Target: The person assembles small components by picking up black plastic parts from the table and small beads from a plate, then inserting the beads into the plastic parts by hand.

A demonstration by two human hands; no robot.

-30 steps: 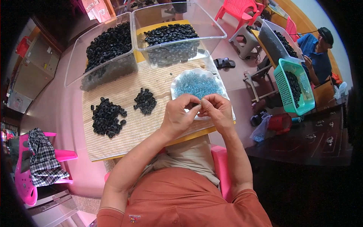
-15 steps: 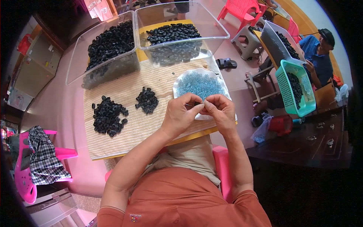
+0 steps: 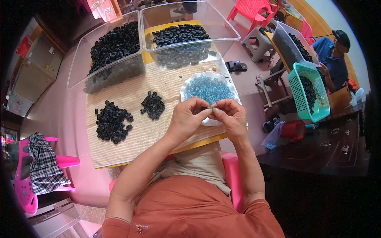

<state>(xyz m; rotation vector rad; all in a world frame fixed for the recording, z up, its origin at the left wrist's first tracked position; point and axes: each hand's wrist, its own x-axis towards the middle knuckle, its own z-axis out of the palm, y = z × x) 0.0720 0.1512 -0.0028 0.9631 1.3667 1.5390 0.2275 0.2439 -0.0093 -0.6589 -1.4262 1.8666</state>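
Note:
My left hand [image 3: 185, 119] and my right hand [image 3: 231, 119] meet fingertip to fingertip over the near rim of a white scalloped dish [image 3: 186, 85]. In the dish lies a heap of tiny clear-blue plastic pieces [image 3: 208, 88]. Thumb and forefinger of my left hand are closed in a pinch, and a dark bit, seemingly a small black plastic part, shows between them. My right hand is pinched too; whatever is in its fingertips is hidden. Left of the hands, a small pile of black plastic parts [image 3: 152, 105] and a larger pile of black parts [image 3: 112, 123] rest on the striped cloth [image 3: 166, 85].
Two clear bins, a left bin [image 3: 115, 65] and a right bin [image 3: 190, 43], hold many black parts at the table's far side. A person [image 3: 333, 59] sits at the right near a green basket [image 3: 295, 91]. A pink chair [image 3: 25, 194] with checked cloth stands left.
Both hands stay pinched together over the dish's near edge, with only slight finger movement. The whole view has shifted a little; the piles and bins look the same.

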